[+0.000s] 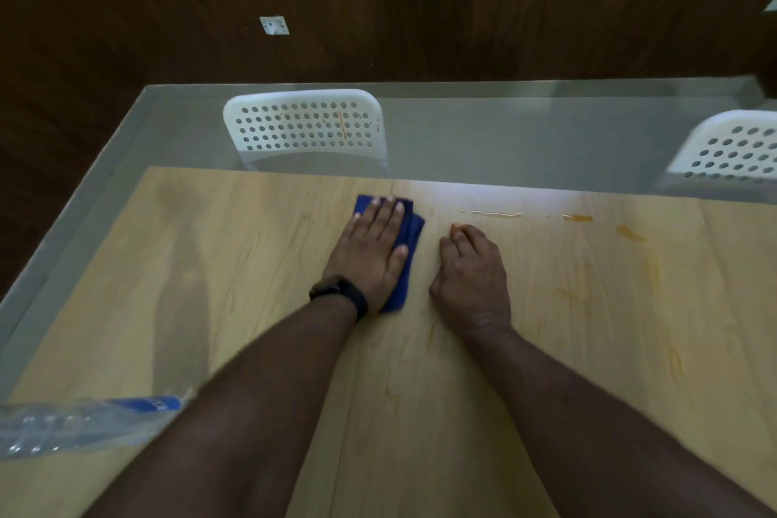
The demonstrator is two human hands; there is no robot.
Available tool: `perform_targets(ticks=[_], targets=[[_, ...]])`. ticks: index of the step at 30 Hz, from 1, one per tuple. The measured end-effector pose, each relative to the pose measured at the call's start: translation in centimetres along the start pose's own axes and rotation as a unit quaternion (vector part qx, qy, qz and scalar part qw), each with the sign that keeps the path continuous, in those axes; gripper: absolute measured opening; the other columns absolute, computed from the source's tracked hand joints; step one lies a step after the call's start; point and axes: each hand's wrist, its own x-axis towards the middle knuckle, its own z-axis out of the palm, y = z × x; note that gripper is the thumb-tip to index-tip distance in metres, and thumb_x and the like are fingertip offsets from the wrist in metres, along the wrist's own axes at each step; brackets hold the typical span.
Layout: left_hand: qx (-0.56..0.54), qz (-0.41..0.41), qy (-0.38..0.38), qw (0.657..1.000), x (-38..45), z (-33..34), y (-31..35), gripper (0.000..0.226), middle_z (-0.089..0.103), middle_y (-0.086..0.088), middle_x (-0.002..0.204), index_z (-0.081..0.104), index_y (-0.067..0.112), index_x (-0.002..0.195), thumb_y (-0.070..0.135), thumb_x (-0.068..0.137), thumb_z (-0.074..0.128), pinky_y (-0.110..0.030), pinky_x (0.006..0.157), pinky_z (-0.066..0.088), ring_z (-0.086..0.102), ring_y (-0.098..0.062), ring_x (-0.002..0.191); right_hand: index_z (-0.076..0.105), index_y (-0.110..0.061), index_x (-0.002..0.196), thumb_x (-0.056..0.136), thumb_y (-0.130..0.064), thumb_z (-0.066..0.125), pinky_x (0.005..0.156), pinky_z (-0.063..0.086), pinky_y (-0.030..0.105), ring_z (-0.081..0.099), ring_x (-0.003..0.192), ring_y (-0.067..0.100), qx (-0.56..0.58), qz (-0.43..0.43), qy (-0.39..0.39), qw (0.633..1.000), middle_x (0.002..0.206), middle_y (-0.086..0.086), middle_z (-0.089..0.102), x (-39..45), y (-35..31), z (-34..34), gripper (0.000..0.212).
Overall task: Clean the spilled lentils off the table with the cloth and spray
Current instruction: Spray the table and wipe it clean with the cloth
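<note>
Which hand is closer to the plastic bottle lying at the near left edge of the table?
Left. The left hand lies flat on the blue cloth, up and right of the plastic bottle. The right hand rests farther right on the table.

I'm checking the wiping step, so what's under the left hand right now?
Under the left hand, pressed flat with straight fingers, lies the blue cloth on the wooden table. Whatever the cloth covers on the table is hidden.
</note>
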Motion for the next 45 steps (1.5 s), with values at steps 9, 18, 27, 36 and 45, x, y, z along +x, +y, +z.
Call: perform_targets(ticks=[9,18,27,36,45], targets=[[0.025,0.006,0.008,1.000,4.7,0.4,2.6,0.070,-0.005,0.000,0.175,-0.003,0.019,0.167,0.047,0.102,0.006,-0.042,0.130,0.002,-0.006,-0.019,0.161,0.070,-0.003,0.127,0.092,-0.017,0.061,0.116,0.040,0.045,0.053,0.134,0.033,0.026,-0.004,0.032,0.999,0.134,0.017,0.067,0.2,0.4,0.8,0.039],[-0.020,-0.007,-0.029,0.999,-8.6,1.2,4.2,0.069,-0.025,0.004,0.171,-0.018,0.023,0.163,0.049,0.102,0.001,-0.042,0.130,-0.002,-0.024,-0.013,0.157,0.057,-0.009,0.146,0.100,-0.018,0.055,0.124,0.027,0.034,0.035,0.151,0.022,0.115,0.025,-0.034,0.992,0.157,0.008,0.050,-6.4,2.7,-2.6,0.047],[0.001,-0.020,0.006,1.000,2.9,-0.4,3.8,0.067,-0.003,-0.001,0.175,-0.002,0.018,0.167,0.045,0.107,0.015,-0.042,0.130,0.002,-0.005,-0.019,0.161,0.021,-0.021,0.166,0.112,-0.040,0.023,0.131,0.008,0.034,0.000,0.161,0.011,0.057,0.014,-0.065,0.996,0.175,-0.004,0.013,-7.7,3.8,-0.8,0.058],[0.010,0.055,-0.035,0.998,-2.4,0.7,6.9,0.068,-0.017,0.001,0.173,-0.013,0.020,0.165,0.047,0.106,0.008,-0.042,0.130,-0.003,-0.018,-0.016,0.159,0.022,-0.017,0.166,0.113,-0.036,0.028,0.131,0.010,0.034,0.003,0.160,0.009,0.066,0.015,-0.069,0.995,0.174,-0.001,0.016,-7.7,3.9,-0.9,0.057],[0.017,-0.006,0.006,1.000,3.1,0.0,3.6,0.067,-0.003,-0.001,0.175,-0.003,0.018,0.167,0.044,0.108,0.017,-0.041,0.130,0.000,-0.006,-0.019,0.161,0.022,-0.018,0.166,0.113,-0.037,0.026,0.130,0.007,0.031,0.005,0.161,0.013,0.059,0.022,-0.061,0.996,0.174,-0.001,0.017,-7.6,3.8,-0.7,0.057]])
